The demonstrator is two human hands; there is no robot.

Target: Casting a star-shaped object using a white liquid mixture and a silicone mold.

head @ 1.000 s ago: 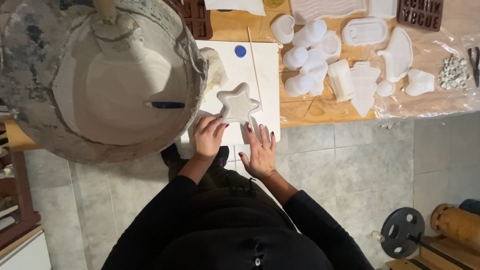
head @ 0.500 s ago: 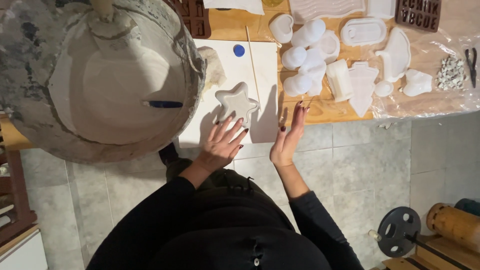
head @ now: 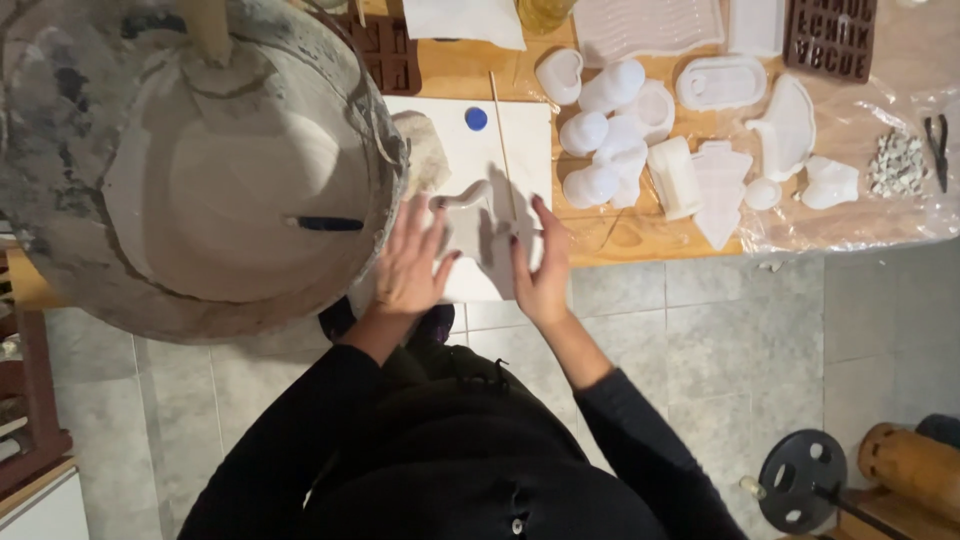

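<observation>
A white star-shaped mould [head: 462,212] is tilted up off a white board [head: 525,130] at the wooden table's near edge. My left hand [head: 408,268] grips the mould's left side with fingers spread. My right hand [head: 541,272] stands edge-on against its right side, fingers straight. The mould's lower part is hidden behind my hands. A large plaster-smeared bucket [head: 200,150] full of pale grey mix sits just left of my left hand.
Several white moulds [head: 620,130] lie on a plastic sheet [head: 900,90] to the right. A brown letter mould [head: 830,35] is at the back. A blue disc [head: 476,118] and thin stick [head: 503,140] lie on the board. A weight plate [head: 800,480] rests on the tiled floor.
Both hands moved forward from the table's edge onto the star mould. It lay flat before and is now lifted and tilted between them.
</observation>
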